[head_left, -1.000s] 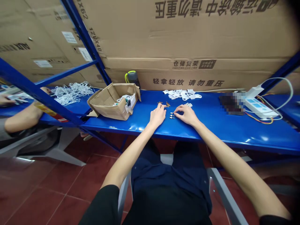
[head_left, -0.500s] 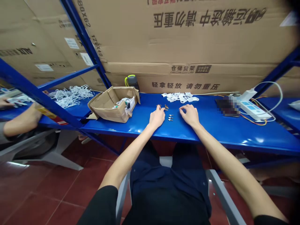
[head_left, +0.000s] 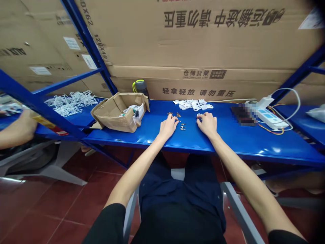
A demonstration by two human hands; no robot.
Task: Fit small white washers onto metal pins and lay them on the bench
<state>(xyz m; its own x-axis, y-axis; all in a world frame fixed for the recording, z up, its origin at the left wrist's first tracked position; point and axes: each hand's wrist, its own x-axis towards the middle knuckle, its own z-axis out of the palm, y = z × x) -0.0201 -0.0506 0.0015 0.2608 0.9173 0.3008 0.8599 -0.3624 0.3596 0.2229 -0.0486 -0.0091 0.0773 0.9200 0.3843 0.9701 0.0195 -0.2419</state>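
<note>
My left hand (head_left: 168,127) rests on the blue table with fingers curled and thumb close to the index finger. A small brass-coloured pin (head_left: 179,121) sticks out at its fingertips. More brass pins (head_left: 178,115) lie just beyond it. Between my hands, several small white-and-dark pieces with thin pins (head_left: 183,126) are lined up in a short column. My right hand (head_left: 208,124) is bent down to the tabletop, its fingertips closed at tiny white pieces (head_left: 198,115). What lies between those fingertips is too small to make out.
Flat white plastic parts (head_left: 194,104) lie in a pile at the back. An open cardboard box (head_left: 114,117) stands left, a dark bottle (head_left: 141,87) behind it. To the right are a power strip (head_left: 270,118) with cables and a blurred dark object (head_left: 243,114). A co-worker's arm (head_left: 19,130) shows far left.
My right hand has lowered its fingers from an open curve to the tiny white pieces. My left fingertips have drawn slightly back towards me. The view has shifted a little.
</note>
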